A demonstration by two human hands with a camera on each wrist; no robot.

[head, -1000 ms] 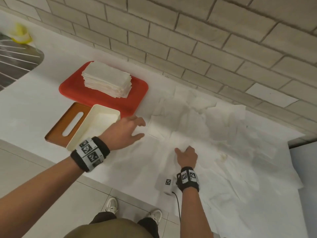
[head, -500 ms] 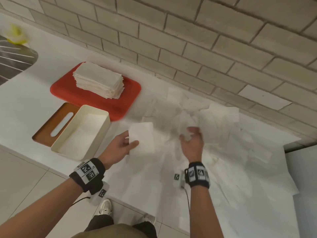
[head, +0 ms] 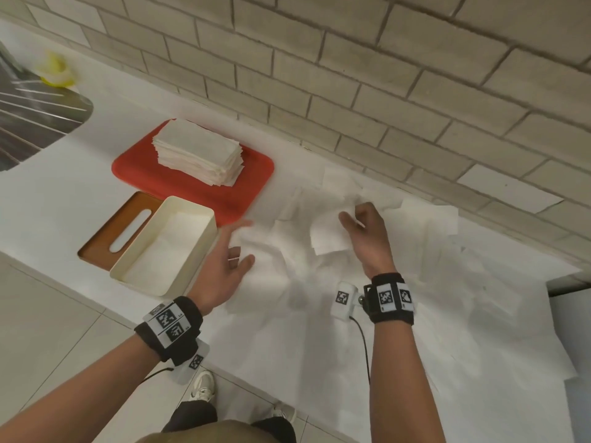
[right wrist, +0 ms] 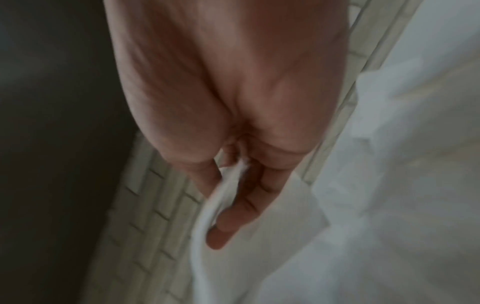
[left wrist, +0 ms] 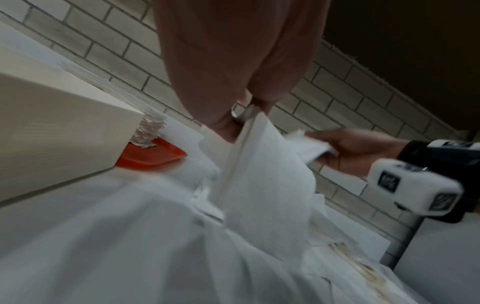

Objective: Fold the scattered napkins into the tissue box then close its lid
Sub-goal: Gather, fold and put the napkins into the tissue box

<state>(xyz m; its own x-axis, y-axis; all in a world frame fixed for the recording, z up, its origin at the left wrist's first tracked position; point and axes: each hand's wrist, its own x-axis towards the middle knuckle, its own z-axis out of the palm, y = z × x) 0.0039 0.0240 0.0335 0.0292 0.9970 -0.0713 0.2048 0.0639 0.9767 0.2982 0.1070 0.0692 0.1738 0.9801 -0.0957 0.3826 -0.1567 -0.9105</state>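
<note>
**Both hands holding napkins beside the open box**

Head view: the right hand (head: pixel 367 238) is pinching a napkin (head: pixel 329 236) between thumb and fingers, lifting it above the loose napkins (head: pixel 431 282) that are covering the counter (head: pixel 48 203) by the brick wall (head: pixel 351 75). The left hand (head: pixel 224 270) is hovering just right of the box (head: pixel 192 270), fingers blurred; a second napkin (head: pixel 252 238) is showing at its fingertips. The box is sitting open near the counter's front edge with white paper lying inside. Its brown lid (head: pixel 105 241) is lying flat, touching the box's left side. A red tray (head: pixel 256 180) is sitting just behind the box, carrying a stack (head: pixel 198 151) of folded napkins.

Left wrist view: the left hand (left wrist: pixel 233 72) is gripping the second napkin (left wrist: pixel 265 174) by its top edge, fingers curled together on it, the sheet hanging down. The box wall (left wrist: pixel 64 127) is filling the left side, with the tray (left wrist: pixel 153 156) and stack (left wrist: pixel 150 131) behind it. The right hand (left wrist: pixel 350 148) is clutching its crumpled napkin (left wrist: pixel 311 148).

Right wrist view: blurred. The right hand (right wrist: pixel 233 102) is closing its fingers (right wrist: pixel 233 216) around a napkin (right wrist: pixel 215 205) edge, above the loose napkins (right wrist: pixel 389 185).
</note>
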